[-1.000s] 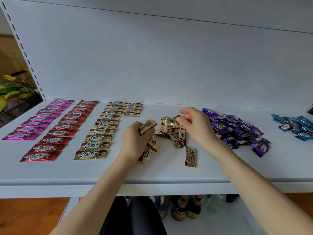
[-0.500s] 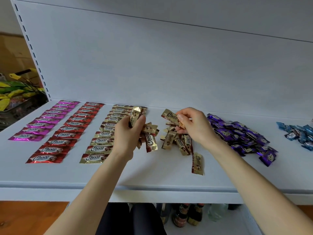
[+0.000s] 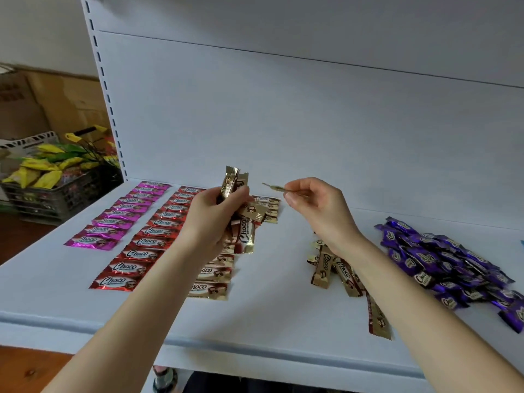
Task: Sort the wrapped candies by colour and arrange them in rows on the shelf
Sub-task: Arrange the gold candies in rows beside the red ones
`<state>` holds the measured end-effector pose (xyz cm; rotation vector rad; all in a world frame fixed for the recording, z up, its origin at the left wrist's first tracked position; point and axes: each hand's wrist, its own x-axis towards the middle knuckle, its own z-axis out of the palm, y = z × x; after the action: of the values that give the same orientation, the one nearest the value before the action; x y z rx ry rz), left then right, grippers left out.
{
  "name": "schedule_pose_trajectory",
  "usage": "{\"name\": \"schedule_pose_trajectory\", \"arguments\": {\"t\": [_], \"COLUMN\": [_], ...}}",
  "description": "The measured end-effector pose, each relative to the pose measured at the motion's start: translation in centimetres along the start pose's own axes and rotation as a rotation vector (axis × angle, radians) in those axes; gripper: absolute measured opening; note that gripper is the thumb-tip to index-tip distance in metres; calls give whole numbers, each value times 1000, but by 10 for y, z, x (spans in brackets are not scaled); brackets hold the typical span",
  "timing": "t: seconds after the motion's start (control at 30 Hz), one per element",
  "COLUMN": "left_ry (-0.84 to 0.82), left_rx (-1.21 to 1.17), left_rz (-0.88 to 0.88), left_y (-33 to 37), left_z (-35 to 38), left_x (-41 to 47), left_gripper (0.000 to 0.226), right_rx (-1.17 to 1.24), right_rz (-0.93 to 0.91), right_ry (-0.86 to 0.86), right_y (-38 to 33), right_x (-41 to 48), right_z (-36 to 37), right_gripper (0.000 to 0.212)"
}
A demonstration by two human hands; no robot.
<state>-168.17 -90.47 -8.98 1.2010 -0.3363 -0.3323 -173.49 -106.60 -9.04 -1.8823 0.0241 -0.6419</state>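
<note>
the left hand [image 3: 211, 219] curls its fingers round a bunch of gold candies [image 3: 246, 235], flat foil packets with crimped, saw-toothed ends. some stick up above the fist and others hang below it. the right hand [image 3: 314, 205] is raised beside it, pinching a single gold candy [image 3: 273, 188] between thumb and forefinger. the candy shows edge-on as a thin strip, and the other fingers are loosely bent.

below the hands, on the smooth, matt white shelf [image 3: 269, 319], glossy rectangular wrappers lie flat in three neat columns: a pink row [image 3: 113, 219], a red row [image 3: 141, 251] and a gold row [image 3: 212, 279], each printed "choco". under the right wrist lies a loose gold pile [image 3: 329, 268], its packets crossing each other. farther right is a crinkled purple heap [image 3: 442, 262].

off the shelf's left end, a dark lattice basket [image 3: 56, 194] holds yellow packets.
</note>
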Motion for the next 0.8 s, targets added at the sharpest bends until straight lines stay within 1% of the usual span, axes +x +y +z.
{"name": "schedule_pose_trajectory", "arguments": {"t": [0.13, 0.2, 0.3, 0.37, 0.47, 0.53, 0.57, 0.63, 0.7, 0.8], "left_ry": [-50, -34, -13, -7, 38, 74, 84, 91, 112, 173], "left_rx": [-44, -48, -43, -23, -3, -55, -94, -180, -252, -239], "left_rz": [-19, -29, -30, -6, 33, 12, -13, -73, -105, -80], "left_y": [4, 3, -3, -6, -11, -13, -14, -16, -18, -19], "left_z": [-4, -6, -10, -12, -16, -22, -26, -36, -46, -55], "left_x": [11, 17, 23, 26, 29, 32, 33, 37, 42, 49], "left_gripper": [11, 8, 13, 14, 12, 9, 8, 7, 8, 5], "right_rx": [-36, -10, 77, 31, -121, -281, -384, -586, -748, -854], "right_rz": [-61, -66, -5, 37, 77, 120, 145, 180, 175, 192], "right_ry": [-51, -88, -121, -126, -95, -80, -100, -199, -297, -358], "right_y": [4, 5, 6, 8, 17, 27, 32, 42, 51, 61], "right_x": [2, 1, 3, 6, 12, 17, 19, 21, 21, 22], "right_z": [9, 12, 12, 12, 12, 9, 7, 6, 8, 11], "right_gripper": [28, 28, 29, 28, 24, 23, 24, 24, 24, 35]}}
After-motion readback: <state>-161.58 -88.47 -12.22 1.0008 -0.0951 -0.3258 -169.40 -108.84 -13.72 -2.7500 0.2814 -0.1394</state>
